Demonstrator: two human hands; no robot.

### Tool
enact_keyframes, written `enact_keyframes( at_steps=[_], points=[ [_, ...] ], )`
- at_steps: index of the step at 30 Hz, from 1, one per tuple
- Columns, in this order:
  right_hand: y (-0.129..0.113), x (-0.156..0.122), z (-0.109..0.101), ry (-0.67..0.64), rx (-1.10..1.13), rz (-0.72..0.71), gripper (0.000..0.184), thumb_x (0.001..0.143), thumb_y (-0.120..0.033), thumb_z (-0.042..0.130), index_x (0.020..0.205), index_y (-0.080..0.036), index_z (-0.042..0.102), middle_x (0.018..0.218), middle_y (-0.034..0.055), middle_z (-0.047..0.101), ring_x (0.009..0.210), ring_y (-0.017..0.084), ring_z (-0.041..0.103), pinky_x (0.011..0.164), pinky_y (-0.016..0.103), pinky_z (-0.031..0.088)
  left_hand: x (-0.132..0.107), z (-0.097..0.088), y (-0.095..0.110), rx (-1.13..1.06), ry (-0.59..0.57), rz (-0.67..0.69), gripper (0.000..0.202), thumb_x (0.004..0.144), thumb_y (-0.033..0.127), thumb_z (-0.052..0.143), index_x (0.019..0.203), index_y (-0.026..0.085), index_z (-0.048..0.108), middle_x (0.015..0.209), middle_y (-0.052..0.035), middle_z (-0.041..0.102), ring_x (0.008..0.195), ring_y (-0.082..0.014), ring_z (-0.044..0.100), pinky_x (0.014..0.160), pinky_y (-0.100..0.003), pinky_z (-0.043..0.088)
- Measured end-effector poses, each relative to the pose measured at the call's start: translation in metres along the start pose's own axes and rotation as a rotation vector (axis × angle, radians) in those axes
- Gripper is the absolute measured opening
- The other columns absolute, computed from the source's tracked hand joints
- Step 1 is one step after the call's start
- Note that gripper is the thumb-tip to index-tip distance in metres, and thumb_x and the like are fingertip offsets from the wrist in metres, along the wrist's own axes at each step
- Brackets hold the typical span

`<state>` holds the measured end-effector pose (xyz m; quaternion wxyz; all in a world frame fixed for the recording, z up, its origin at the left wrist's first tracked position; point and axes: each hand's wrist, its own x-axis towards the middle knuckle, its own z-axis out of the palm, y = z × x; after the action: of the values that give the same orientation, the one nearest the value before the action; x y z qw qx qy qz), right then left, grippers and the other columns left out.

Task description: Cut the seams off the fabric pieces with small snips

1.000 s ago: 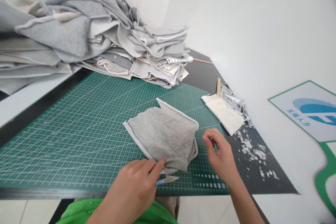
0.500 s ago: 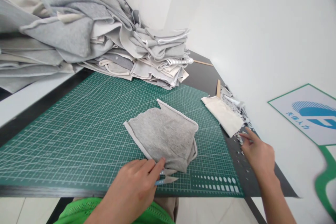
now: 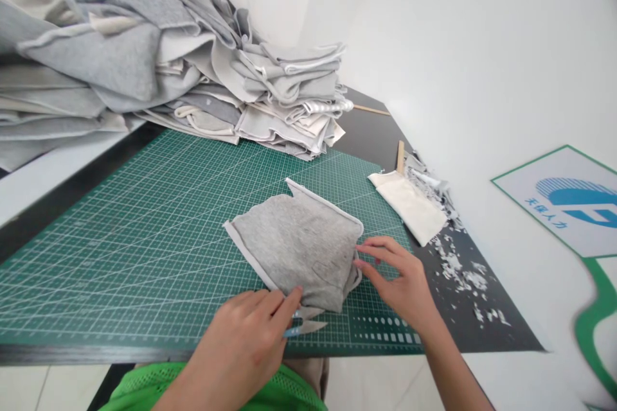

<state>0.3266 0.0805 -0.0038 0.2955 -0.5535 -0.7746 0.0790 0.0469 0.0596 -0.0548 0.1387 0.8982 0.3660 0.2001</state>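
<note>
Blue-handled snips (image 3: 306, 327) sit closed under your left hand (image 3: 236, 347), their pale blades poking out past your fingers, while that hand presses on the lower edge of a grey fabric piece (image 3: 299, 250). Your right hand (image 3: 400, 282) is apart from the left, with its fingers spread and their tips (image 3: 361, 262) touching the fabric's right edge. Neither hand lifts the fabric: it lies flat between them, with a pale binding along its edges and a notch at its far corner.

Under both hands is a green cutting mat (image 3: 144, 270), printed with a white grid and, just right of the snips, a row of dots and squares (image 3: 385, 337). Its near edge runs along a black table edge (image 3: 96, 354) just beyond your green mesh vest (image 3: 144, 392), with pale floor tiles (image 3: 58, 385) below.

Past your right hand, a cream fabric piece (image 3: 409, 205) lies on the mat's corner. White and grey scraps (image 3: 456, 270) are scattered on the dark tabletop (image 3: 482, 334) beside it, and a wooden stick (image 3: 400, 157) stands out behind it. Far ahead of your hands rises a heaped stack of grey and cream fabric (image 3: 284, 103). Right of your hands, on a white wall (image 3: 457, 45), a sign (image 3: 569, 202) with a blue logo reads 天保人力.
</note>
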Motion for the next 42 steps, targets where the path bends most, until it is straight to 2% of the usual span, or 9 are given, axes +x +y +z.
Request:
enact_keyframes(
  at_steps=[3,7,12,17,21,28,32,35,42],
  points=[
    [0.004,0.003,0.013,-0.065,0.02,-0.026,0.016,0.085,-0.019,0.067,0.1,-0.023,0.072,0.099,0.0065,0.063,0.092,0.019,0.062,0.079,0.033,0.053,0.0,0.001,0.0,0.011,-0.002,-0.001,0.061,0.071,0.001,0.045,0.129,0.018,0.048,0.086,-0.0009,0.065,0.072,-0.0214,0.065,0.061,-0.04,0.057],
    [0.011,0.002,0.024,-0.073,-0.015,-0.074,0.01,0.088,-0.017,0.063,0.093,-0.022,0.07,0.096,0.0067,0.062,0.09,0.02,0.06,0.076,0.034,0.052,0.001,0.001,0.001,0.011,0.004,-0.003,0.061,0.07,0.0,0.045,0.128,0.019,0.049,0.087,-0.0014,0.066,0.073,-0.0209,0.065,0.064,-0.039,0.057],
    [0.006,0.001,0.031,-0.121,-0.084,-0.029,0.01,0.093,-0.015,0.051,0.094,-0.02,0.06,0.096,0.0079,0.061,0.093,0.021,0.057,0.083,0.037,0.05,0.001,-0.001,0.001,0.021,-0.01,0.002,0.061,0.069,0.0,0.046,0.127,0.017,0.051,0.086,-0.0022,0.066,0.072,-0.0214,0.065,0.061,-0.038,0.057],
    [0.001,0.002,0.034,-0.145,-0.109,0.004,0.01,0.095,-0.014,0.046,0.091,-0.02,0.053,0.094,0.0077,0.058,0.092,0.022,0.054,0.082,0.038,0.047,0.001,-0.001,0.0,0.006,-0.011,0.007,0.06,0.071,0.001,0.045,0.129,0.017,0.049,0.087,-0.0025,0.066,0.073,-0.0217,0.065,0.063,-0.041,0.058],
    [-0.002,0.001,0.031,-0.085,-0.095,0.03,0.011,0.095,-0.014,0.042,0.089,-0.02,0.048,0.092,0.0073,0.054,0.09,0.021,0.052,0.081,0.036,0.045,0.002,-0.002,0.001,-0.016,-0.021,-0.001,0.06,0.072,0.001,0.045,0.13,0.017,0.048,0.086,-0.0022,0.065,0.072,-0.0222,0.065,0.061,-0.042,0.058],
    [-0.001,-0.005,0.008,-0.004,-0.048,0.109,0.012,0.095,-0.016,0.045,0.084,-0.02,0.048,0.083,0.0039,0.053,0.073,0.016,0.049,0.064,0.03,0.041,0.001,0.0,0.0,-0.008,0.003,0.014,0.061,0.071,0.0,0.044,0.129,0.016,0.049,0.086,-0.0024,0.065,0.071,-0.0225,0.065,0.059,-0.042,0.058],
    [0.0,-0.005,0.01,-0.021,-0.02,0.05,0.006,0.092,-0.017,0.054,0.095,-0.021,0.059,0.096,0.0069,0.061,0.086,0.019,0.057,0.069,0.032,0.048,0.001,0.0,0.0,0.021,0.0,0.018,0.06,0.07,0.0,0.045,0.128,0.016,0.05,0.085,-0.0026,0.066,0.07,-0.0219,0.065,0.059,-0.04,0.058],
    [0.001,0.0,0.019,-0.053,-0.068,-0.042,0.016,0.09,-0.018,0.061,0.105,-0.022,0.063,0.103,0.0079,0.063,0.097,0.022,0.059,0.082,0.037,0.051,0.001,-0.001,0.0,0.026,0.002,0.014,0.059,0.071,0.0,0.045,0.128,0.016,0.05,0.084,-0.0025,0.065,0.07,-0.0215,0.065,0.06,-0.04,0.057],
    [0.007,0.005,0.032,-0.142,-0.191,-0.152,0.014,0.093,-0.014,0.05,0.1,-0.02,0.061,0.098,0.0091,0.063,0.094,0.023,0.058,0.084,0.04,0.052,0.003,-0.003,0.001,0.019,0.02,0.016,0.059,0.071,0.0,0.045,0.128,0.016,0.05,0.084,-0.0021,0.065,0.07,-0.0214,0.064,0.059,-0.039,0.057]
  ],
)
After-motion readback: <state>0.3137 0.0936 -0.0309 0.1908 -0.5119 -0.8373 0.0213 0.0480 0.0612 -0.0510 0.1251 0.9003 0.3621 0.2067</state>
